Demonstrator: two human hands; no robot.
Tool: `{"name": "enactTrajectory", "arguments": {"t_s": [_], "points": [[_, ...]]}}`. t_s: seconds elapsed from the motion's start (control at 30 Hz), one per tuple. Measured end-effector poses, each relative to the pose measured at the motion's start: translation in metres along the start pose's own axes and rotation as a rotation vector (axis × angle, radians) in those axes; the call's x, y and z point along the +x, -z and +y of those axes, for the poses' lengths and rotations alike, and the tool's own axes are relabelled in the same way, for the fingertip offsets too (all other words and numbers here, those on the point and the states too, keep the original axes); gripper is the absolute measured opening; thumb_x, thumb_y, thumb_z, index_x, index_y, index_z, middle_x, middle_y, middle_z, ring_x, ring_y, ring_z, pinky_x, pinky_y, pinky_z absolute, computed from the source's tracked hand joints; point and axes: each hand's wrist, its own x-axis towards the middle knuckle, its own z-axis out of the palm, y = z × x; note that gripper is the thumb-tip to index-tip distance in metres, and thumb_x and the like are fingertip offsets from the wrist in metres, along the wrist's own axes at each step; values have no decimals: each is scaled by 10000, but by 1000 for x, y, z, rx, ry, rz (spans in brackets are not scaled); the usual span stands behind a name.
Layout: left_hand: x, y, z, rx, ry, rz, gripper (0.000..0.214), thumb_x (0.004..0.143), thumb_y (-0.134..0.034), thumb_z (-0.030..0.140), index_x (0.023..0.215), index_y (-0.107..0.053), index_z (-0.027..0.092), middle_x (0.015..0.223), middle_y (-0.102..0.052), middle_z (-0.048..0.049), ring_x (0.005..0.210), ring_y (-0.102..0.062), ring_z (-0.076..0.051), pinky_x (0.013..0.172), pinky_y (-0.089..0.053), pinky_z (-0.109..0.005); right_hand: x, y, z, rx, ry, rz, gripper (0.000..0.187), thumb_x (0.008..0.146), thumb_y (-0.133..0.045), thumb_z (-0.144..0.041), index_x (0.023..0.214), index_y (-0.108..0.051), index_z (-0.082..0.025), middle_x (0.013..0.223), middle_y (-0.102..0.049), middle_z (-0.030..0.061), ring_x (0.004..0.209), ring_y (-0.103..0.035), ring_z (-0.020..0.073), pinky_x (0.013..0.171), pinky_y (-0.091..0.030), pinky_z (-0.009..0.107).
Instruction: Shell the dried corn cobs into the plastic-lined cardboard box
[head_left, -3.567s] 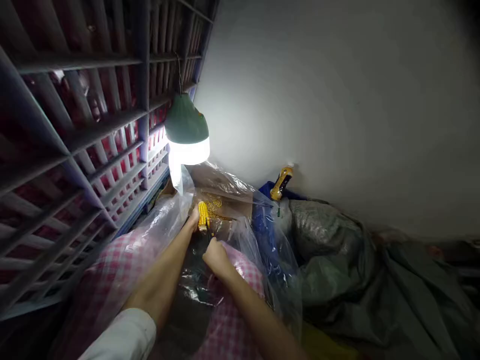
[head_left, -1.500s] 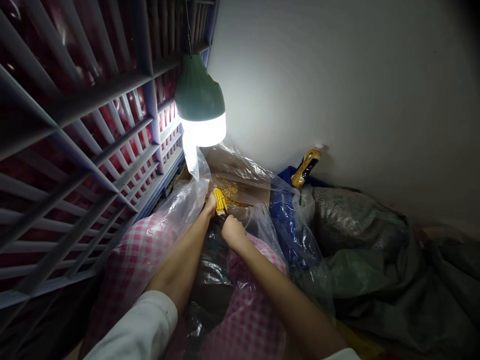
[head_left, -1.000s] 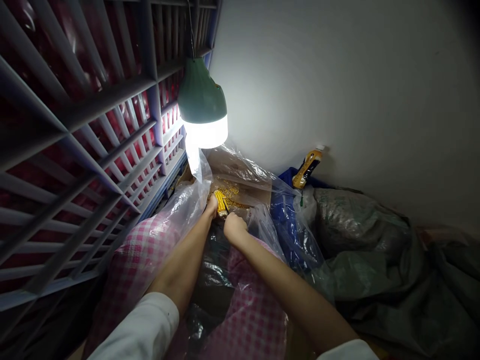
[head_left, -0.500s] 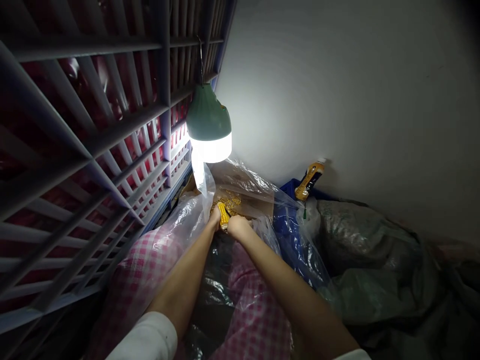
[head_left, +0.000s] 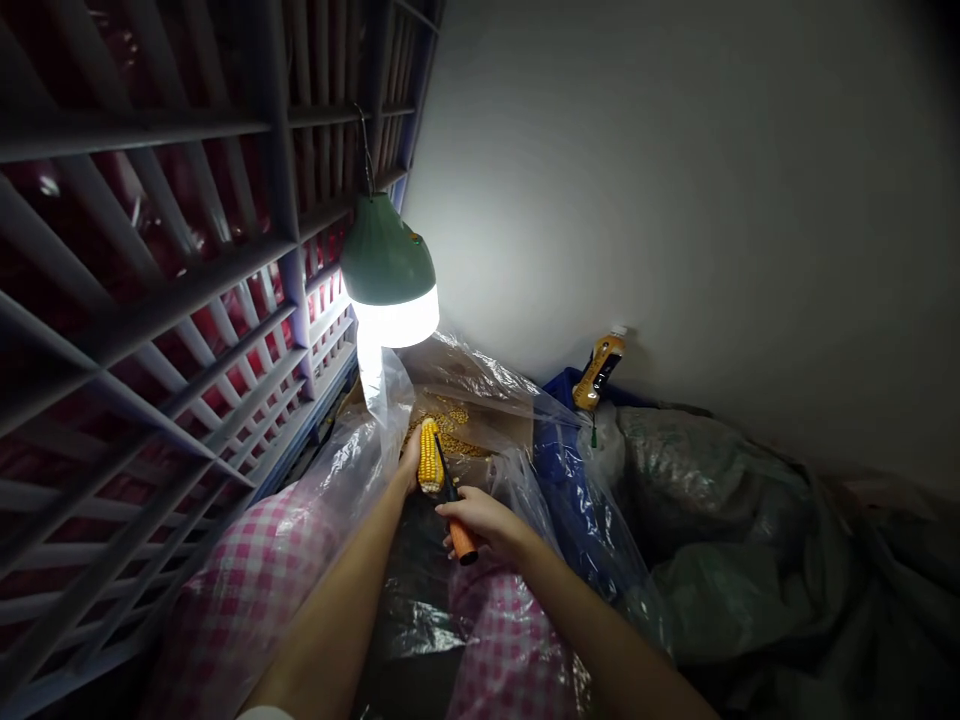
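Since the right hand [head_left: 481, 522] is clenched round the orange handle of a screwdriver [head_left: 464, 541], its thin dark shaft points up along the corn cob [head_left: 429, 457]; tip contact can't be told from this view. Left hand [head_left: 409, 464] grasps the cob low down, fingers mostly hidden behind it. Cob stands near upright between the hands, yellow, kernels on, above a clear plastic sheet [head_left: 375, 440].

Handling, as judged: light, stiff, no flex, bumpy grip surface; kernels could pop free under force. Safest hold is the lower end, where the left hand sits; keep fingers clear of the shaft's line.

Loose kernels [head_left: 442, 425] lie heaped on cardboard [head_left: 502, 425] just behind the cob; likely to roll. Pink gingham cloth [head_left: 247, 560] lies under the forearms. Further out: green lamp [head_left: 386, 265] hangs beside stacked lattice crates [head_left: 180, 270]. Past a blue bag [head_left: 559, 470], a bottle [head_left: 598, 372] leans on the wall [head_left: 675, 180]; grey sacks [head_left: 697, 470] sit right.
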Motion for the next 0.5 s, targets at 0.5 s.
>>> {"name": "enactTrajectory", "arguments": {"t_s": [0.5], "points": [[-8, 11, 0, -59, 42, -125, 452, 834, -269, 505, 901, -553, 160, 596, -598, -65, 550, -630, -216, 488, -518, -336, -14, -63, 34, 23, 230, 147, 271, 815, -423, -210, 1068, -346, -154, 895, -548, 76, 657, -607, 164, 656, -497, 345]]}}
